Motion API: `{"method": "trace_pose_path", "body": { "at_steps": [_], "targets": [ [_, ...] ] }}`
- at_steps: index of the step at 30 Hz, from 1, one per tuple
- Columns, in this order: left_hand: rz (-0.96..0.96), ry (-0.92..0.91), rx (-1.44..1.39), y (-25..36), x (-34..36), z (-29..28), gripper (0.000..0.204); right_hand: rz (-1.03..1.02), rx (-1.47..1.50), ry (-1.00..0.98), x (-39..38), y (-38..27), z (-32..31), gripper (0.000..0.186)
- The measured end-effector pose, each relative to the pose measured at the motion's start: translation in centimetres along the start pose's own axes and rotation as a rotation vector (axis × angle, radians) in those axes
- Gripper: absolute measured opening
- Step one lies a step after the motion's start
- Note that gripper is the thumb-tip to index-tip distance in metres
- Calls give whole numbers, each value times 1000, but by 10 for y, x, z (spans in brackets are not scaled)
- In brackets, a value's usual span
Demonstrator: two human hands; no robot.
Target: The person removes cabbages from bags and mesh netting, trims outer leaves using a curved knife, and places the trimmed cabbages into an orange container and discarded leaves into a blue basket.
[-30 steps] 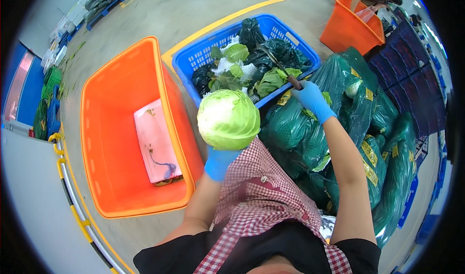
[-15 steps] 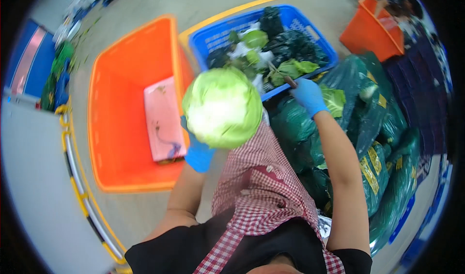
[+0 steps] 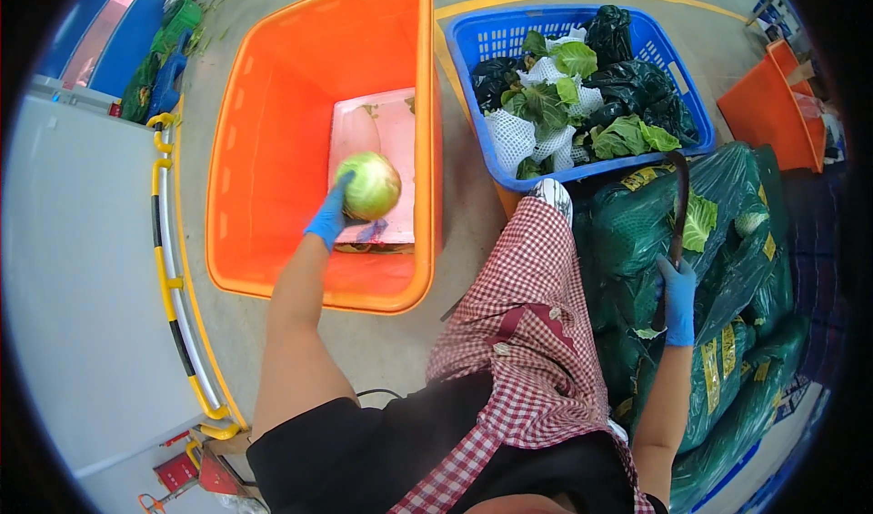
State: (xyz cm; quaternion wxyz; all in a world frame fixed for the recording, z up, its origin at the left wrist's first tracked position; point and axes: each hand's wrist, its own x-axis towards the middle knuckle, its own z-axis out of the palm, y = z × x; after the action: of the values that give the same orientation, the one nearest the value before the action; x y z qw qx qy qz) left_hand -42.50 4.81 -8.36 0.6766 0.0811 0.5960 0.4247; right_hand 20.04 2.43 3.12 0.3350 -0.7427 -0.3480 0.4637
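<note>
My left hand [image 3: 329, 216], gloved in blue, grips a pale green cabbage [image 3: 371, 187] inside or just over the large orange bin [image 3: 273, 169], above a pink sheet [image 3: 391, 123] lying at its bottom. My right hand [image 3: 677, 300], also gloved, is closed on the handle of a knife with a long, dark curved blade [image 3: 680, 205], held over green plastic sacks [image 3: 764, 378] on my right. A loose cabbage leaf [image 3: 697, 223] lies on the sacks beside the blade. The blue basket [image 3: 591, 173] ahead holds trimmed leaves, white netting and dark plastic.
A smaller orange bin [image 3: 755, 114] stands at the back right. A yellow and black striped rail [image 3: 164, 278] runs along the left beside a pale wall. Green crates [image 3: 177, 28] and scattered leaf scraps are at the back left.
My left hand has carried the cabbage from in front of me leftward into the orange bin's area. My right hand has moved right and down with the knife. The view has shifted.
</note>
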Motion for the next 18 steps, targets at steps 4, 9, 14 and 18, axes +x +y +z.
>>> {"method": "trace_pose_path", "body": {
  "at_steps": [4, 9, 14, 18],
  "targets": [
    [-238, -8, 145, -66, 61, 27, 55, 14, 62, 168, -14, 19, -22, 14],
    [-523, 25, 286, -105, 44, 5, 63, 97, 64, 192, -41, 16, -36, 20],
    [-51, -120, 197, -87, 141, -44, 47, 83, 128, 316, -52, 72, -93, 25],
    [619, 370, 214, 52, 131, 3, 25, 83, 321, 488, -72, 110, -112, 26]
  ]
}}
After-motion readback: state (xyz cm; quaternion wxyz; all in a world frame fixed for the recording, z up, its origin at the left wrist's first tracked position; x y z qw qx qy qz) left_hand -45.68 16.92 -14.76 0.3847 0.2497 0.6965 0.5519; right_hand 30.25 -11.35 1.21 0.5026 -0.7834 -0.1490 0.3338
